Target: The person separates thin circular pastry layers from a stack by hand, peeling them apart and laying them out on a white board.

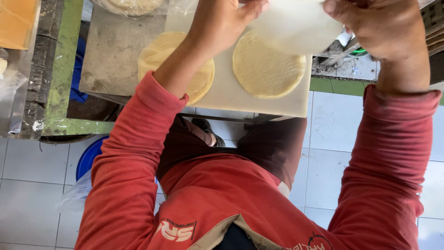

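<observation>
My left hand (221, 21) and my right hand (379, 25) together hold a thin white round sheet (296, 21), stretched between them at the top of the view. Below it, a pale yellow flat dough round (266, 67) lies on a white board (231, 92). A second stack of pale yellow rounds (159, 53) sits to the left, partly hidden by my left forearm in a red sleeve. The sheet covers the upper edge of the right-hand round.
The white board rests on a grey worn table top (113, 51) with a green-painted frame (62, 69). A clear bag of rounds (132, 5) lies at the top. A blue basin (90, 157) stands on the white tiled floor (333, 134).
</observation>
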